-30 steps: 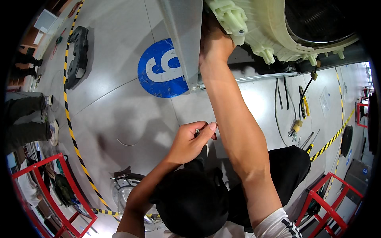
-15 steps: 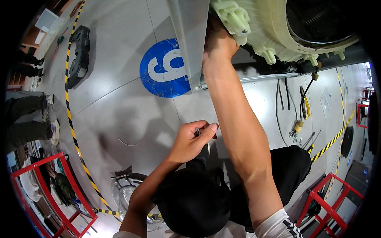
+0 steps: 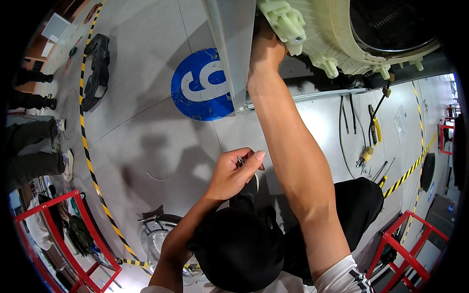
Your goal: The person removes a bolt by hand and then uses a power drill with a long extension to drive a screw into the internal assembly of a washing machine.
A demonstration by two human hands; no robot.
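Note:
My right arm reaches up beside a pale metal panel and a cream plastic tub with a dark drum opening. My right hand is in the gap between them, its fingers hidden. Lower down, near the middle, my left hand is closed round a small metal object, too small to name. It hovers over my black-clad legs, just left of my right forearm.
Cables, yellow-handled pliers and screwdrivers lie right. A round metal part lies lower left, a dark block upper left by striped tape. Red frames flank both sides; other people's legs are at left.
The view has shifted very slightly. My right hand has moved a little within the gap; my left hand stays closed in about the same place.

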